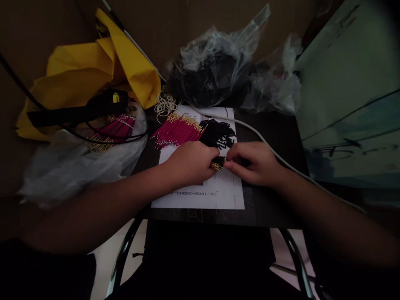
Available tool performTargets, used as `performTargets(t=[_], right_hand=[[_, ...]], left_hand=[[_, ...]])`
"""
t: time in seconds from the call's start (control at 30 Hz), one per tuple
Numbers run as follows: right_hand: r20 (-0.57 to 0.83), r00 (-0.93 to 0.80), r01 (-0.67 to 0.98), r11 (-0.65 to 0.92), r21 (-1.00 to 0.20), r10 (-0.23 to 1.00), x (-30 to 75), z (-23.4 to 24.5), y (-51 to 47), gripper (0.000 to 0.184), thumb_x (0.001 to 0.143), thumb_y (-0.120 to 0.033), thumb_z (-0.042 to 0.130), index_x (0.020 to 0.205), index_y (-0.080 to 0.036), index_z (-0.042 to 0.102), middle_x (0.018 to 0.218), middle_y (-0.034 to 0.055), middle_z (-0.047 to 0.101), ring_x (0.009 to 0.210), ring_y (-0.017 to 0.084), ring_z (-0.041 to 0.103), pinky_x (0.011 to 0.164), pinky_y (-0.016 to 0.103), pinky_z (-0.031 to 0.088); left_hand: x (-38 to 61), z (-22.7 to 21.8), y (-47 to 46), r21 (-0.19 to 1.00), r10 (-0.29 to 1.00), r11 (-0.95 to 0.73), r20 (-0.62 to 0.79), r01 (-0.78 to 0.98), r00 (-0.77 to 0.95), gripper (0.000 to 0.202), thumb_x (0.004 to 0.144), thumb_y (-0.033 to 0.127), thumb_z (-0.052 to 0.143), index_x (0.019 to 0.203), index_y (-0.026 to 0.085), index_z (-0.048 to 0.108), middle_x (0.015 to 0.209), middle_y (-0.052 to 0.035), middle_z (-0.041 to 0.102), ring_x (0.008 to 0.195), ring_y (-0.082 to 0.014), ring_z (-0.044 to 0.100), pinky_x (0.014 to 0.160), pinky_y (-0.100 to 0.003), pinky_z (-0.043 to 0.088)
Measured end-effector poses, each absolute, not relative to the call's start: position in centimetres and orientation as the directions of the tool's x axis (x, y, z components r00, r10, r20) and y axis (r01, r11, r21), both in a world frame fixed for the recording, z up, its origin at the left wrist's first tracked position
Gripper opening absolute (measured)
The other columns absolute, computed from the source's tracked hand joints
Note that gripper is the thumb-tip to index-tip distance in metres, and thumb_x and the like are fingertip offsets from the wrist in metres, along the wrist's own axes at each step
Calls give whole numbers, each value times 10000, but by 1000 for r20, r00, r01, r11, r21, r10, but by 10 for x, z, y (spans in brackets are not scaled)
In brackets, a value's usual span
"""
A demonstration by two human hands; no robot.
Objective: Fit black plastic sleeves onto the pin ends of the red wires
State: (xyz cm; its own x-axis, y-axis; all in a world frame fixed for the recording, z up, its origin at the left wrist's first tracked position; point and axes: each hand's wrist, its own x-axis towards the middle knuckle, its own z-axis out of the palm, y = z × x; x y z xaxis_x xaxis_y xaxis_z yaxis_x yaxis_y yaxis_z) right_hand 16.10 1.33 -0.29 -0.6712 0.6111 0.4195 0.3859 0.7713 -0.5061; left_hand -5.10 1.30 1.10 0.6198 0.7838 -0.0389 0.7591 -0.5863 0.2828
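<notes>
2 bare forearms are seen from above, reaching over a dark table [265, 208] in dim light. A small bundle of thin pieces [217, 163], black and gold-coloured, is gripped in the closed left hand [193, 162], its ends left poking out toward the right. By the right hand [254, 162], thumb and forefinger are held close together just beside those ends; whether anything is pinched between them cannot be told.

The bundle is held above a white printed sheet [233, 198], on which "206DC-E001-01" can be read near the lower edge, the start of the line being covered by the left arm. Beyond the left hand, many magenta rods with gold-coloured tips [178, 129] are laid side by side, partly on the sheet. Just right of them, short black pieces [220, 132] are heaped.

Behind the rods, a tangle of white string [165, 104] is seen. A white cable [265, 141] is stretched past the right hand. At the left, more magenta rods [120, 127] are lying on crumpled clear plastic [78, 162], near yellow material [79, 62]. At the back, dark contents are wrapped in a clear bag [215, 62].
</notes>
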Motion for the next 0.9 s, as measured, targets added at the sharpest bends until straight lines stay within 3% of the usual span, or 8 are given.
performTargets(t=[0.13, 0.3, 0.47, 0.7, 0.9], right_hand=[[596, -633, 400, 868, -294, 494, 161, 6, 4, 144, 842, -189, 629, 985, -194, 648, 663, -33, 558, 570, 88, 503, 561, 235, 388], [648, -681, 365, 925, -101, 340, 162, 16, -2, 226, 817, -177, 616, 1037, -193, 666, 671, -7, 605, 561, 113, 521, 535, 266, 427], [648, -694, 350, 934, -74, 312, 163, 16, 0, 264, 798, -176, 623, 1056, -177, 675, 641, -8, 605, 539, 115, 512, 510, 275, 427], [640, -707, 347, 936, -58, 302, 163, 14, -2, 261, 801, -193, 622, 1057, -199, 672, 660, -9, 622, 552, 117, 519, 525, 280, 436], [648, -694, 345, 935, -84, 314, 161, 16, -3, 258, 782, -155, 640, 1036, -164, 686, 640, 3, 607, 544, 119, 493, 522, 284, 412]], left_hand=[[-52, 13, 13, 361, 785, -579, 6, 731, 619, 160, 778, 308, 541, 737, 196, 648, 622, -29, 627, 626, -180, 602, 525, -271, 320], [-52, 16, 11, 459, 797, -539, 7, 706, 604, 182, 793, 307, 545, 668, 189, 606, 571, -10, 603, 566, -141, 573, 508, -250, 318], [-51, 18, 10, 514, 807, -505, -5, 693, 591, 202, 804, 303, 549, 642, 185, 572, 530, 6, 577, 535, -120, 554, 510, -232, 327], [-52, 13, 12, 440, 781, -571, 33, 693, 623, 209, 803, 330, 543, 671, 183, 613, 606, -23, 610, 594, -148, 567, 526, -261, 292], [-52, 11, 13, 452, 780, -567, 26, 688, 625, 197, 793, 330, 542, 672, 186, 600, 600, -16, 594, 589, -144, 557, 530, -256, 284]])
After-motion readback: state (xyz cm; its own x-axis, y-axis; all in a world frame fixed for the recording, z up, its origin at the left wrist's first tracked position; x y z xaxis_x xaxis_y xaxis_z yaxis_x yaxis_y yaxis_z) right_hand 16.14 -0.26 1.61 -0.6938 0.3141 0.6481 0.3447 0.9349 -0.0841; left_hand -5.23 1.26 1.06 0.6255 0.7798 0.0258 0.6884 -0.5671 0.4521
